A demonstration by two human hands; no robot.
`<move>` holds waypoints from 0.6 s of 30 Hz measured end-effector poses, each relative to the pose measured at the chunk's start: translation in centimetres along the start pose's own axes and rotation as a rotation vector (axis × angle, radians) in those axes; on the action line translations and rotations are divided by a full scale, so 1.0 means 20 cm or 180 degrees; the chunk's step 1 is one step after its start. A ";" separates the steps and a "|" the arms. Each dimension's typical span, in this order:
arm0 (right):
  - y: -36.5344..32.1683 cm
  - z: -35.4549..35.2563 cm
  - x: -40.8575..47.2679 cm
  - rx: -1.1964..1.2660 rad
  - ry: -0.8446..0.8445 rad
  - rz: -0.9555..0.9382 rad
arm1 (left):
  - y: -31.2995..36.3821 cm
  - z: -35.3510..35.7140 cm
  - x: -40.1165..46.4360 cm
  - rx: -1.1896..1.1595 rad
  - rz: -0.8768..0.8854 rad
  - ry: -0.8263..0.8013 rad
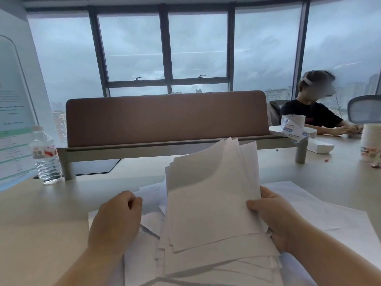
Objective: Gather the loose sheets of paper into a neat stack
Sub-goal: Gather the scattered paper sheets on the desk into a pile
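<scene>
An uneven bundle of white paper sheets (210,195) stands tilted above the desk, its top corners fanned apart. My right hand (274,215) grips the bundle's right edge, thumb on the front. My left hand (117,217) hovers to the left of the bundle with its fingers curled and nothing visibly in them. More loose sheets (321,211) lie flat on the desk under and around both hands, overlapping at odd angles.
A water bottle (46,155) stands at the left by a printed sign (12,112). A brown divider panel (165,116) runs across the pale desk (41,213). At the right sit a person, paper cups (371,141) and a white box (317,146).
</scene>
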State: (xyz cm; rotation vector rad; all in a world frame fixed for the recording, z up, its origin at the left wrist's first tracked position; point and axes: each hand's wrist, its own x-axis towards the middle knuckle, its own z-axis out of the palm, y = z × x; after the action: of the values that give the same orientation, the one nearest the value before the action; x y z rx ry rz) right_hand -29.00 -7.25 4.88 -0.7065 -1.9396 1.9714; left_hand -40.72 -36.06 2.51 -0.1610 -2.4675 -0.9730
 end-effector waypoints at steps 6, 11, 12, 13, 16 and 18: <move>0.00 0.00 0.02 0.0185 0.0054 0.0035 | 0.08 0.03 -0.06 0.0784 0.0194 -0.1104; 0.03 -0.04 0.10 0.0604 0.0267 0.0201 | 0.15 0.01 -0.13 0.0720 0.0913 -0.1812; 0.03 -0.04 0.11 0.0688 0.0278 0.0223 | 0.17 0.00 -0.14 0.0566 0.0827 -0.1920; 0.04 -0.04 0.12 0.0744 0.0272 0.0240 | 0.18 -0.01 -0.15 0.0257 0.0718 -0.1974; 0.04 -0.03 0.12 0.0745 0.0225 0.0218 | 0.16 0.00 -0.18 -0.0189 0.0657 -0.2235; 0.05 -0.01 0.12 0.0678 0.0124 0.0191 | 0.10 0.01 -0.21 -0.0486 0.0588 -0.2564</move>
State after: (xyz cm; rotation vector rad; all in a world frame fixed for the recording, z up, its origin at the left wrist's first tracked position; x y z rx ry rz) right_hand -30.71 -5.90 3.63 -0.7471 -1.6720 2.1423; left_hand -36.55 -34.13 1.61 -0.9825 -2.9859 -1.1703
